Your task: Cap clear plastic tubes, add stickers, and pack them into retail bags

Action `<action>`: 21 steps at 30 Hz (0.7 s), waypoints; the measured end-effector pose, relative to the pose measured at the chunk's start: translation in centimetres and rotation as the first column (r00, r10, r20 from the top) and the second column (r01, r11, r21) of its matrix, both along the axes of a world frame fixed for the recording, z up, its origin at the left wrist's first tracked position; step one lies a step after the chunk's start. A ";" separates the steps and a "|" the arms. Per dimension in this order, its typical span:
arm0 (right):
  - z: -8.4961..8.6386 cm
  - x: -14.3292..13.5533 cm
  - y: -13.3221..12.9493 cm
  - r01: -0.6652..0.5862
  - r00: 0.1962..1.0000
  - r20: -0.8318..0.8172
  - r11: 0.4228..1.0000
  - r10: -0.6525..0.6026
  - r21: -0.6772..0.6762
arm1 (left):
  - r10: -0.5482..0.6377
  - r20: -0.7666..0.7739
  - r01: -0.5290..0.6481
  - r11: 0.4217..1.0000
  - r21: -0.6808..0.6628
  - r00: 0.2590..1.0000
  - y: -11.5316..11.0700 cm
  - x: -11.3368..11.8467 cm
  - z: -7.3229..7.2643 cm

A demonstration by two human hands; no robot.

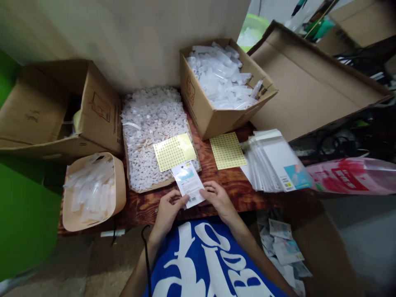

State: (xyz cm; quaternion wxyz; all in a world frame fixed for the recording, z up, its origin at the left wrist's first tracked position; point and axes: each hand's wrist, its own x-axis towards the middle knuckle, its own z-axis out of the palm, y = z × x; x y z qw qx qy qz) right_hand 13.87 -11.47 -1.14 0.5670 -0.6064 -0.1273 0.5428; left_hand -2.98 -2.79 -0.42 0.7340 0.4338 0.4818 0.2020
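A white and blue printed card packet lies tilted between my hands near the table's front edge. My left hand pinches its lower left edge, and my right hand grips its lower right side. Just beyond the packet, a yellow sticker sheet rests on a tray of many small white pieces. Another yellow sticker sheet lies on the wooden table to the right. Beside that sheet is a fanned stack of white printed packets.
A beige bin of clear tubes stands at the left, below an open cardboard box. Another box full of translucent tubes stands behind. A pink bag lies right. Packets fill a container below the table.
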 end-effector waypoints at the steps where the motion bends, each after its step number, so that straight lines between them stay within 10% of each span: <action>1: 0.1 -0.2 0.3 -0.060 0.998 0.027 0.998 0.060 -0.002 | -0.022 -0.008 0.023 0.999 0.024 1.000 0.1 0.1 0.2; 21: 1.0 -0.3 0.8 -0.054 0.976 -0.199 0.986 0.086 0.159 | -0.120 0.162 0.125 0.992 -0.021 0.979 0.6 -0.7 0.7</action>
